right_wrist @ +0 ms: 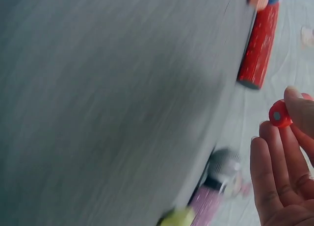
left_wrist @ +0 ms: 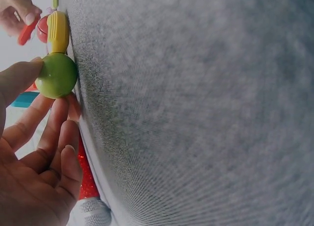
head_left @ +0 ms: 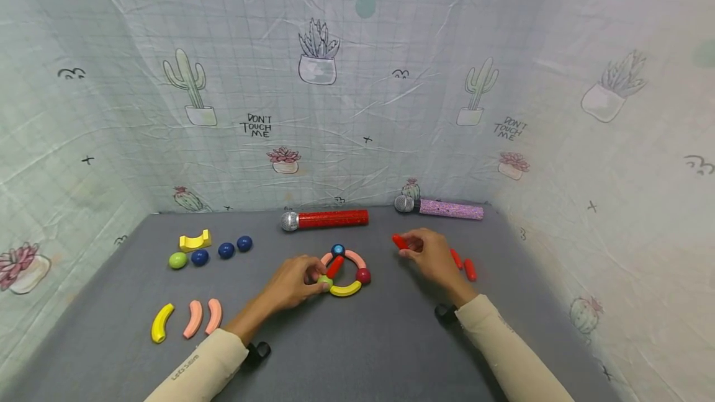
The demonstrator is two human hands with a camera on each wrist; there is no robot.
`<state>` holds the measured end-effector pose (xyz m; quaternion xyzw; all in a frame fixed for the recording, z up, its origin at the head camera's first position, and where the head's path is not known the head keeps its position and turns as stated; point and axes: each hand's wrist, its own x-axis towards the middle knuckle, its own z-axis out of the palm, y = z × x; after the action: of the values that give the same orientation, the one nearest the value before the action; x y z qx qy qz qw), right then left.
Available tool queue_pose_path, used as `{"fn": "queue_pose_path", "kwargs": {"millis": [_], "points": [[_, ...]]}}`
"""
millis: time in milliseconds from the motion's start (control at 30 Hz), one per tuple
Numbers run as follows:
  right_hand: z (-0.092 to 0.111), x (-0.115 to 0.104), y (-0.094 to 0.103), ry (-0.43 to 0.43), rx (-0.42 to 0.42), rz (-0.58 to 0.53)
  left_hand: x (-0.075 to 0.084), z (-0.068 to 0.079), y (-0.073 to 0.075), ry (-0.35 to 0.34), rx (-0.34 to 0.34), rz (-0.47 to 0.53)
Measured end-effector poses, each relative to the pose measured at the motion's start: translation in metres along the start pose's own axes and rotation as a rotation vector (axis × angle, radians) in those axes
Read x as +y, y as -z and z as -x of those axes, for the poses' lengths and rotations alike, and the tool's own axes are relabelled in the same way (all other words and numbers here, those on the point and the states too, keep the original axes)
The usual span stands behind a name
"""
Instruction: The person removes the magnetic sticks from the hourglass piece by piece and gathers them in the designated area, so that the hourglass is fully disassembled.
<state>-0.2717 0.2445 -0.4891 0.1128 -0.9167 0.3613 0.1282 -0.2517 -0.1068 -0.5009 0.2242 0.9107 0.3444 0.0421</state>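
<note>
A ring of toy pieces lies mid-table, with a blue ball (head_left: 337, 250), a dark red ball (head_left: 363, 275), pink curved pieces (head_left: 355, 259) and a yellow curved piece (head_left: 346, 290). A red stick (head_left: 335, 267) slants across its inside from the green ball (left_wrist: 57, 75) toward the blue one. My left hand (head_left: 293, 279) pinches that green ball between thumb and fingers at the ring's left side. To the right of the ring, my right hand (head_left: 430, 253) holds another red stick (right_wrist: 279, 114) by thumb and fingertips, its round end showing in the right wrist view.
Behind the ring lie a red microphone (head_left: 333, 219) and a purple one (head_left: 451, 209). Two red sticks (head_left: 470, 270) rest beside my right wrist. Leftward are blue balls (head_left: 226, 250), a green ball (head_left: 177, 260), a yellow block (head_left: 195, 241), and yellow (head_left: 162, 323) and pink curved pieces (head_left: 193, 319).
</note>
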Motion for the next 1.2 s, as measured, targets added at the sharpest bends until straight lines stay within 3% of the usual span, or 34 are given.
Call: {"fn": "queue_pose_path", "kwargs": {"millis": [333, 700, 833, 1033, 1200], "points": [[0.007, 0.038, 0.028, -0.046, -0.006, 0.061, 0.001, 0.000, 0.001, -0.002, 0.000, 0.008], [0.011, 0.039, 0.035, -0.040, -0.041, 0.250, 0.002, 0.000, 0.002, 0.002, -0.010, 0.009], [0.011, 0.035, 0.033, -0.017, -0.018, 0.275, 0.001, 0.001, 0.002, 0.000, -0.011, 0.007], [0.007, 0.018, 0.016, 0.092, 0.058, 0.214, 0.001, 0.000, 0.002, 0.012, -0.013, 0.002], [0.001, -0.008, -0.007, 0.132, 0.005, 0.055, 0.003, 0.000, 0.003, 0.012, -0.010, -0.009]]}}
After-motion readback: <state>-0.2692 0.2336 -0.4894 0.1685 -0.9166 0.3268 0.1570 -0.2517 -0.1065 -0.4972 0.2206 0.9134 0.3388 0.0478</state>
